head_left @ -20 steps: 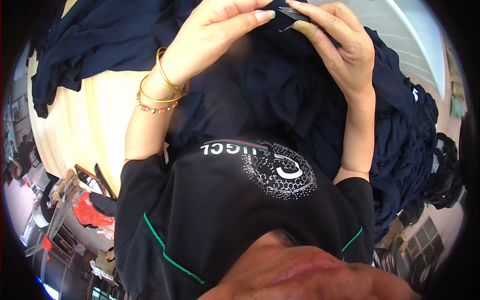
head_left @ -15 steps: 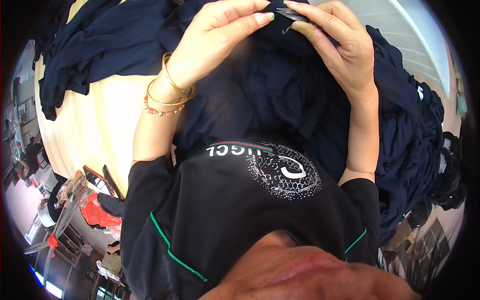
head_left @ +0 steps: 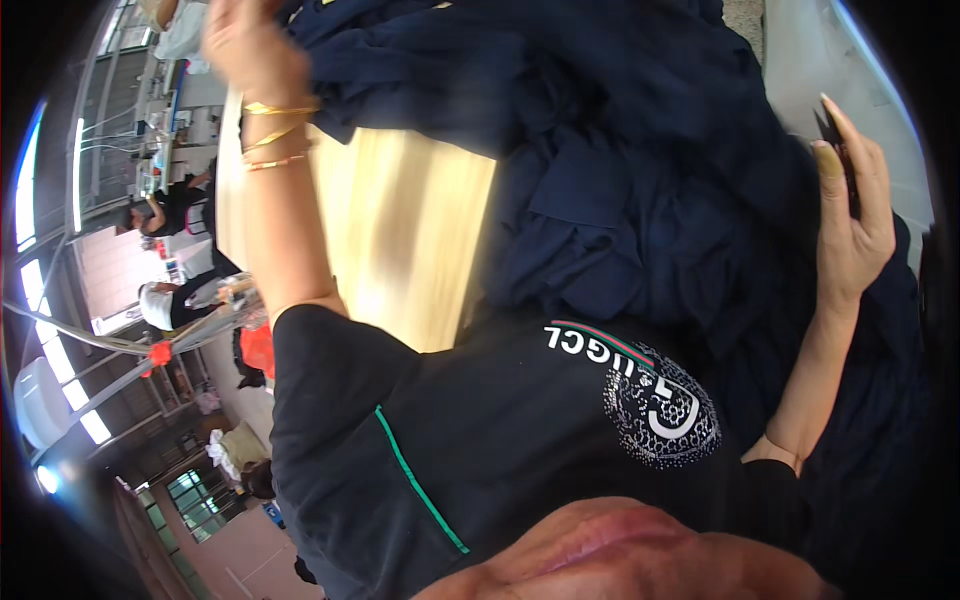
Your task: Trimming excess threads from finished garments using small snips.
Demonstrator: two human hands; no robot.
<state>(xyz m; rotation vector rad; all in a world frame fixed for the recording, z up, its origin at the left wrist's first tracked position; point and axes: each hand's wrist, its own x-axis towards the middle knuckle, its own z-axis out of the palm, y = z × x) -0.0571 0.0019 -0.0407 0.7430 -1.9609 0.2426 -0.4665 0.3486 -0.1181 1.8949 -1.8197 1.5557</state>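
Observation:
My right hand [head_left: 855, 215] is at the right, closed on a pair of small dark thread snips [head_left: 829, 127], whose pointed blades stick up past the fingertips. A yellowish cover wraps the thumb tip. Dark navy cloth [head_left: 610, 190] lies heaped in the middle, to the left of that hand. Far off to the upper left, my left hand [head_left: 255, 55] is raised over the table's edge, smeared by motion. Its fingers are blurred and partly cut off at the top, so whether they hold anything does not show. Gold bangles circle the left wrist.
A pale wooden tabletop [head_left: 400, 215] shows between my left arm and the cloth. Beyond the right hand stands a whitish, translucent panel [head_left: 820, 60]. Two people [head_left: 165, 300] are in the room at the left, near a red bag [head_left: 258, 350].
My left hand has left the cloth it was pinching and swung to the upper left. My right hand has moved right and down with the snips. The view has turned.

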